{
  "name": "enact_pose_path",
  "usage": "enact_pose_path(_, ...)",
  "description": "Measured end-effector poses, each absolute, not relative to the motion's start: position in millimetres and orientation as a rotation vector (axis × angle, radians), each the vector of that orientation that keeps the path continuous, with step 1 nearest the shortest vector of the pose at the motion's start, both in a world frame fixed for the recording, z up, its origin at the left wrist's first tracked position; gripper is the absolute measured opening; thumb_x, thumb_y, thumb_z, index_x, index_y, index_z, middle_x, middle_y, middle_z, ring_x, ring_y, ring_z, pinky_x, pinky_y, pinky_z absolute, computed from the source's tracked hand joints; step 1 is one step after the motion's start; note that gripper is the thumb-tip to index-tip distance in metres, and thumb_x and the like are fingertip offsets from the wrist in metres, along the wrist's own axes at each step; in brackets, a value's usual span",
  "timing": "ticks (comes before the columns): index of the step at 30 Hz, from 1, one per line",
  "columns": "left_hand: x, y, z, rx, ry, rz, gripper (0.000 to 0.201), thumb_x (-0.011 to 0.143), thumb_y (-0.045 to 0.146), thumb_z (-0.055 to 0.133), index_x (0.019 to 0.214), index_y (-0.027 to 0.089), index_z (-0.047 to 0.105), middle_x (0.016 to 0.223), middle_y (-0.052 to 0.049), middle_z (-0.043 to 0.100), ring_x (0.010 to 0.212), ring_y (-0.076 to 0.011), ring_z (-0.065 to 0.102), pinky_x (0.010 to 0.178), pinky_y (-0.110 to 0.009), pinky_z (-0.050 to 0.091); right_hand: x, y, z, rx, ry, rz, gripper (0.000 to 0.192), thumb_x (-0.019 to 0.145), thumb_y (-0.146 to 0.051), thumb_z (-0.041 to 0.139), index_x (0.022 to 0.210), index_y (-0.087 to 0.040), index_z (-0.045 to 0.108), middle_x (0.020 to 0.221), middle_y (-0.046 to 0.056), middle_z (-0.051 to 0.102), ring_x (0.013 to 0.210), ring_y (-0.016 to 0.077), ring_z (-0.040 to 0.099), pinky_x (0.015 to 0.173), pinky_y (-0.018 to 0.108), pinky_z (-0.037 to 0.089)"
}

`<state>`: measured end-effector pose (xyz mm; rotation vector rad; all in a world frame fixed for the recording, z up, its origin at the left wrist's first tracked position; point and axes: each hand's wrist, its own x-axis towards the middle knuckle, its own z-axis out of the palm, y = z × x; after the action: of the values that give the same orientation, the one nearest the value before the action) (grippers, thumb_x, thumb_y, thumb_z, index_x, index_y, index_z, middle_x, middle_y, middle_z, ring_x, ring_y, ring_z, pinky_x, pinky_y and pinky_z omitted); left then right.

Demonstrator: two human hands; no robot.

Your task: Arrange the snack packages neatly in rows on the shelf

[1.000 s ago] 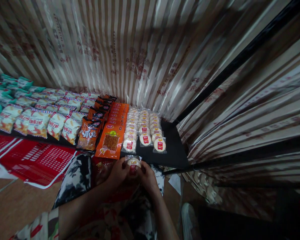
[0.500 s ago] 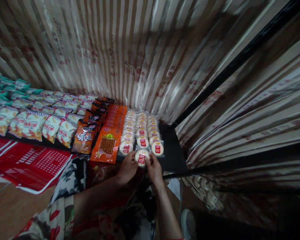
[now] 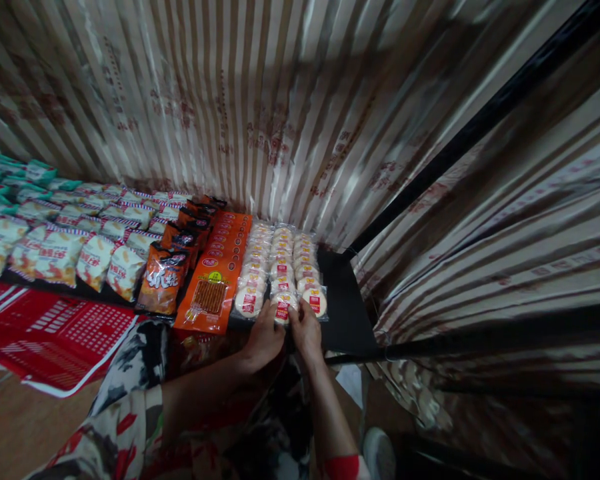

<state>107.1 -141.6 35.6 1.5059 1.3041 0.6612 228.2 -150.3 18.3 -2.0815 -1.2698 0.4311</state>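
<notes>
A clear-wrapped round white cracker [image 3: 282,311] with a red label lies at the front of the middle row, gripped at its sides by both hands. My left hand [image 3: 266,339] has its fingers closed on the left edge. On the opposite edge, my right hand [image 3: 307,333] pinches with thumb and fingers. More wrapped crackers [image 3: 250,301] overlap in three rows on the black shelf [image 3: 347,313]. Just right of my right hand is the front cracker of the right row [image 3: 316,300].
Left of the crackers lie a flat orange snack packet [image 3: 213,273], orange-brown bags [image 3: 161,277], and several white bags [image 3: 60,253]. A red shopping basket [image 3: 75,340] stands below the shelf's left part. A dark pole [image 3: 430,163] slants before the striped curtain [image 3: 275,80].
Both hands have moved slightly up and forward with the wrapped cracker, bringing it from in front of the shelf edge onto the front of the middle row. The view has shifted slightly.
</notes>
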Motion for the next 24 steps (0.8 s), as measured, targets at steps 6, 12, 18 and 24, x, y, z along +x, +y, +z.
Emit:
enact_pose_path(6, 107, -137, 36, 1.54, 1.309, 0.603, 0.062, 0.073, 0.007, 0.049, 0.134, 0.003, 0.044, 0.149, -0.019, 0.032, 0.141, -0.025, 0.024, 0.117, -0.035, 0.02, 229, -141, 22, -2.114, -1.293, 0.467, 0.049, 0.084, -0.04, 0.045, 0.119, -0.008, 0.059, 0.104, 0.015, 0.069, 0.091, 0.0236, 0.065, 0.082, 0.033, 0.049)
enact_pose_path(12, 110, -132, 37, 1.485, 1.298, 0.646, 0.061, 0.072, 0.007, 0.049, 0.132, 0.009, 0.046, 0.148, -0.016, 0.034, 0.141, -0.0246, 0.025, 0.118, -0.038, 0.018, 229, -137, 26, -2.084, -1.304, 0.42, 0.05, 0.083, -0.04, 0.046, 0.116, -0.006, 0.059, 0.107, 0.018, 0.067, 0.086, 0.0226, 0.065, 0.082, 0.032, 0.048)
enact_pose_path(18, 113, -132, 35, 1.453, 1.308, 0.672, 0.06, 0.071, 0.008, 0.051, 0.13, 0.013, 0.048, 0.149, -0.013, 0.034, 0.141, -0.0244, 0.024, 0.118, -0.037, 0.017, 226, -136, 19, -2.077, -1.302, 0.353, 0.048, 0.084, -0.04, 0.045, 0.117, -0.009, 0.059, 0.105, 0.016, 0.067, 0.088, 0.0231, 0.063, 0.084, 0.034, 0.047)
enact_pose_path(24, 116, -138, 39, 1.466, 1.322, 0.637, 0.065, 0.071, 0.007, 0.05, 0.135, 0.006, 0.041, 0.154, -0.018, 0.019, 0.143, -0.0258, 0.014, 0.118, -0.037, 0.015, 225, -135, 18, -2.08, -1.254, 0.507, 0.054, 0.085, -0.042, 0.043, 0.124, -0.007, 0.054, 0.104, 0.016, 0.068, 0.093, 0.0245, 0.064, 0.083, 0.034, 0.048)
